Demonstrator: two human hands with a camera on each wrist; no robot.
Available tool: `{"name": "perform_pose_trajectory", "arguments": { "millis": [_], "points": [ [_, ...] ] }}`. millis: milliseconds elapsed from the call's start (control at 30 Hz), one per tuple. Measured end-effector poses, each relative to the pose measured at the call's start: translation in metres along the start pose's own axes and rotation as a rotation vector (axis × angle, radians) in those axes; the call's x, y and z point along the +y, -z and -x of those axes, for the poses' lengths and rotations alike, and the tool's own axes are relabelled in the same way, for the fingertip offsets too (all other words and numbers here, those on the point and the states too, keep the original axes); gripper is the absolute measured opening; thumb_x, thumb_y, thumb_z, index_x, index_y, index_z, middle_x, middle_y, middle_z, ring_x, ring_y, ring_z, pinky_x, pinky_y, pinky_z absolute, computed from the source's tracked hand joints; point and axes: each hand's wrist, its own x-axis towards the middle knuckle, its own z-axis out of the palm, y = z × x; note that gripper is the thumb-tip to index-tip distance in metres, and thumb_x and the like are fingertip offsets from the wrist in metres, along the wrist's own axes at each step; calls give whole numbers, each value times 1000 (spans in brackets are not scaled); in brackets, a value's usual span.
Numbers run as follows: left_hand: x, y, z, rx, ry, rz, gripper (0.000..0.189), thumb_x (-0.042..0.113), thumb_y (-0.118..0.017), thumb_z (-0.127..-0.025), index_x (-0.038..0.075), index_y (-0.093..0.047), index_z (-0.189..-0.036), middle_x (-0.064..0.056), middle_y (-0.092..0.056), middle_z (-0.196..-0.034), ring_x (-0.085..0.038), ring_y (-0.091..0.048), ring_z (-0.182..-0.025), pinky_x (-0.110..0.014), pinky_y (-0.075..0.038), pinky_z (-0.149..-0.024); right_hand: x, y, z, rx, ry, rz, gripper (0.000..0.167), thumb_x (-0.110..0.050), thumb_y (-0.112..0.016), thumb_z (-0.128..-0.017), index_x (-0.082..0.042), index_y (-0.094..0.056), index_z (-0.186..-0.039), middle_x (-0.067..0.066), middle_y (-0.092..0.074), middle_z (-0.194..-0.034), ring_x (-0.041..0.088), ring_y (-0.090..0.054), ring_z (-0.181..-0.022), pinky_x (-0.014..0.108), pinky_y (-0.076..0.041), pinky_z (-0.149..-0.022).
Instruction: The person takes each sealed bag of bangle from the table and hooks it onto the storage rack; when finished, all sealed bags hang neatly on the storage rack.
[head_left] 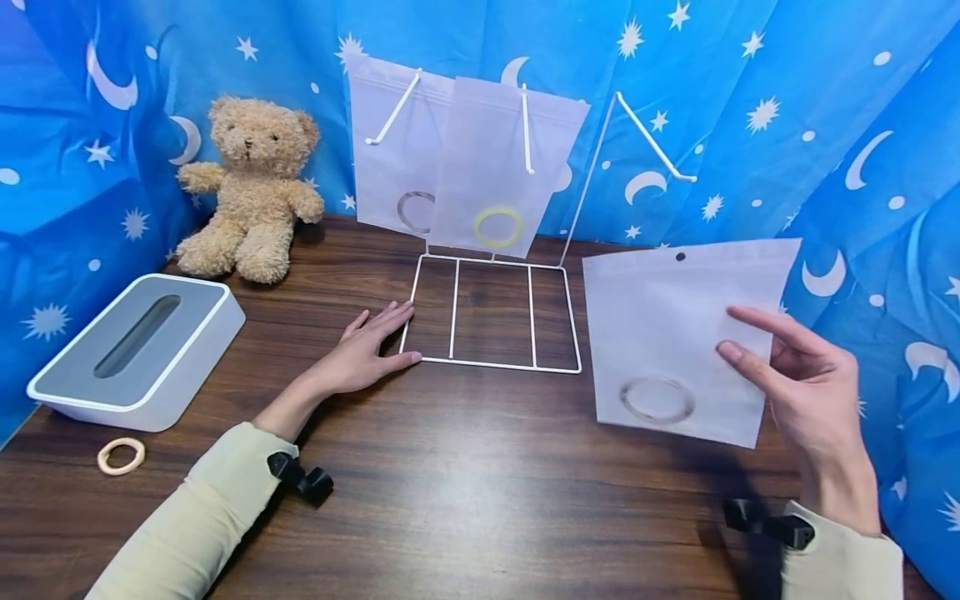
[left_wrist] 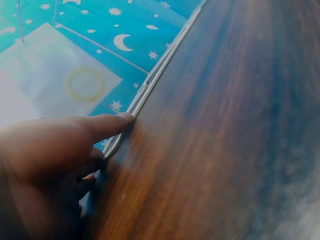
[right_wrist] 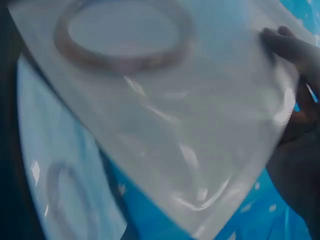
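At the right of the head view, my right hand pinches the side edge of a frosted white zip bag between thumb and fingers. A brownish, bangle-like ring shows through near its bottom. The bag is raised, its small hanging hole at the top. My left hand lies with fingers extended on the left side of a white wire display rack, the thumb at its front corner. Two similar bags hang from the rack: one with a dark ring, the other with a yellow ring.
The rack's right hook carries no bag. A teddy bear sits at the back left. In front of it stand a grey-topped tissue box and a pale wooden ring. A blue star-patterned curtain surrounds the brown table.
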Motion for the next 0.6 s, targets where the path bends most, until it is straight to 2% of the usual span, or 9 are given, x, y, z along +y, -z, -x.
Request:
{"name": "perform_pose_trajectory", "arguments": {
  "millis": [33,67,100,133,200,367,600],
  "points": [
    [0,0,0,1,-1,0,78,43,-64,-95,2,-31,-152,-9,-25,-159,-28,-15,-147,-52,0,-116,-3,-3,-3,-20,32,-103,48,27,-62,-80,19,-53,-126,12,-54,-61,9,-47,-48,14,-27,-39],
    [0,0,0,1,-1,1,78,43,-64,-94,2,-31,-152,-9,-25,-159,-28,-16,-147,-52,0,-116,-5,-7,-5,-34,59,-192,49,29,-59,-79,21,-51,-127,17,-63,-72,10,-58,-57,9,-38,-47],
    [1,1,0,2,0,1,78,43,-64,-94,2,-32,-152,-9,-25,-159,-27,-16,-147,-52,0,-116,-8,-10,-8,-43,85,-273,50,32,-56,-79,23,-48,-127,23,-67,-87,15,-66,-71,11,-48,-57],
    [1,1,0,4,0,1,78,42,-64,-94,2,-32,-152,-9,-25,-159,-27,-16,-147,-51,0,-116,-10,-13,-12,-37,100,-327,51,33,-55,-79,24,-46,-128,29,-66,-103,22,-70,-85,18,-54,-67],
    [1,1,1,6,2,-2,78,42,-65,-94,3,-32,-152,-9,-26,-159,-27,-16,-147,-51,0,-116,-14,-19,-19,-6,106,-385,52,32,-55,-79,23,-45,-130,32,-56,-126,36,-64,-107,36,-56,-78],
    [2,2,1,7,1,1,77,42,-64,-94,2,-32,-152,-10,-26,-159,-28,-16,-147,-52,-1,-116,-20,-27,-32,83,65,-336,54,26,-59,-82,15,-49,-134,28,-55,-131,33,-62,-112,36,-55,-79],
    [2,1,1,6,-1,10,76,40,-64,-95,1,-32,-152,-11,-26,-159,-29,-16,-147,-53,-1,-115,-18,-30,-37,73,60,-292,53,23,-59,-84,11,-51,-135,26,-54,-134,33,-60,-116,36,-55,-80]
  ]
}}
